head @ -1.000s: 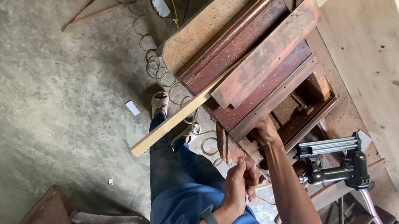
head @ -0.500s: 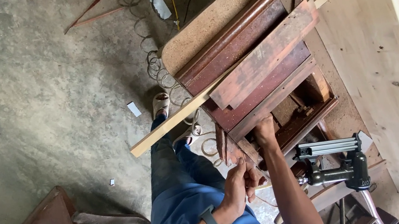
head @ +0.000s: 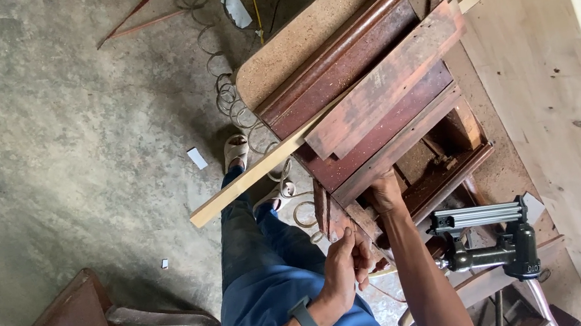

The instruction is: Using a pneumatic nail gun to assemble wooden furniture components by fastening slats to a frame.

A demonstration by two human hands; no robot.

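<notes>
Head view: left hand (head: 346, 262) pinches a small wood piece (head: 334, 218), right hand (head: 385, 192) grips a stiff, heavy-looking dark moulding (head: 407, 141) edge; hold mid-rail.

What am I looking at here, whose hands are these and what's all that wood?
This is one view from a camera worn on a person's head, looking down at their own two hands. The left hand, with a dark wristband, closes on the edge of a dark brown moulded wood piece. The right hand presses on stacked reddish mouldings lying on a chipboard bench. A pale wooden strip sticks out sideways. A nail gun rests nearby. Below is concrete floor.
</notes>
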